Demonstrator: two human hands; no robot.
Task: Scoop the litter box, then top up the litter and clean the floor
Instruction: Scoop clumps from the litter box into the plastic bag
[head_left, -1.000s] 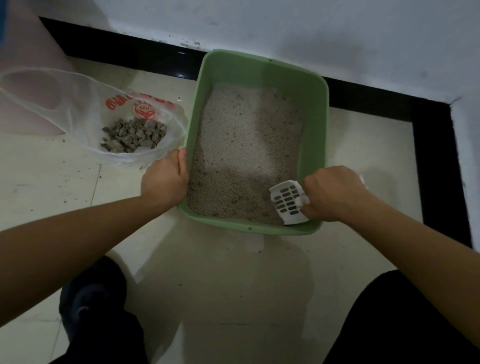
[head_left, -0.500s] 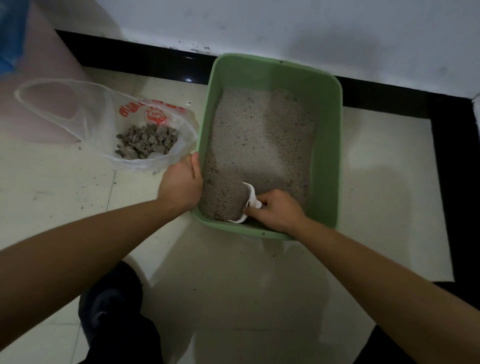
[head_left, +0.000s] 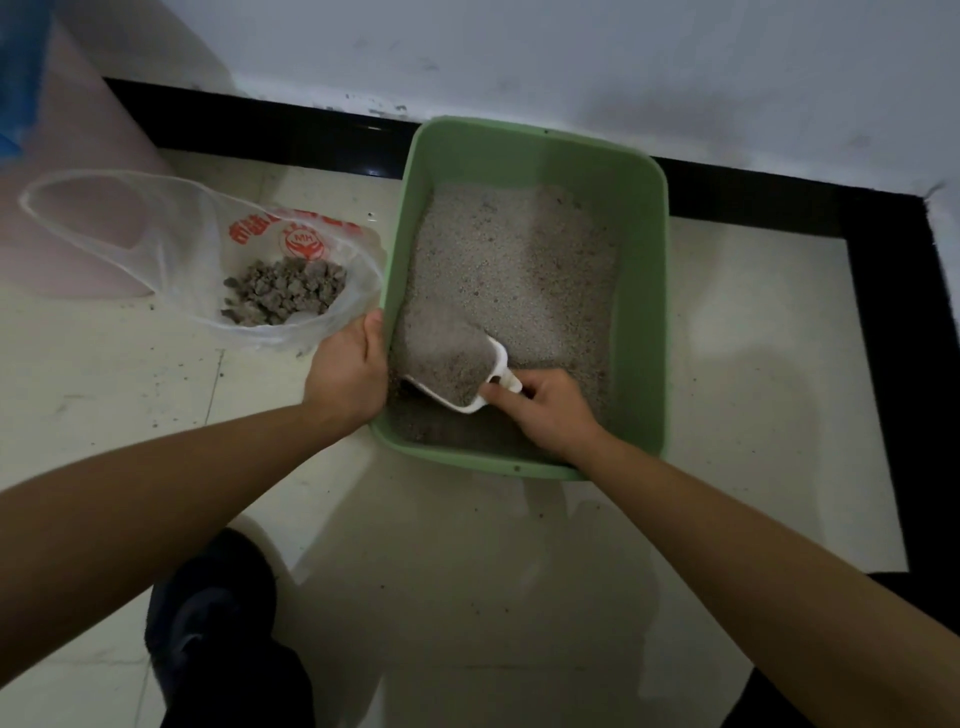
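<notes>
A green litter box (head_left: 644, 291) stands on the tiled floor against the wall, holding grey litter (head_left: 524, 270). My right hand (head_left: 545, 415) is inside the box near its front, closed on the handle of a white scoop (head_left: 498, 364) that is heaped with litter. My left hand (head_left: 350, 371) grips the box's left rim near the front corner. To the left lies an open clear plastic bag (head_left: 171, 244) with red print, holding several grey clumps (head_left: 285, 288).
A black skirting strip (head_left: 260, 124) runs along the white wall and turns down the right side. A pink object (head_left: 67, 171) stands at far left behind the bag. Dark specks dot the cream floor (head_left: 104, 374). My dark-clothed knees sit at the bottom.
My right hand went from the box's front right corner down into the litter and leftward. The scoop, empty at first, now sits heaped with litter. My left hand kept its grip on the rim.
</notes>
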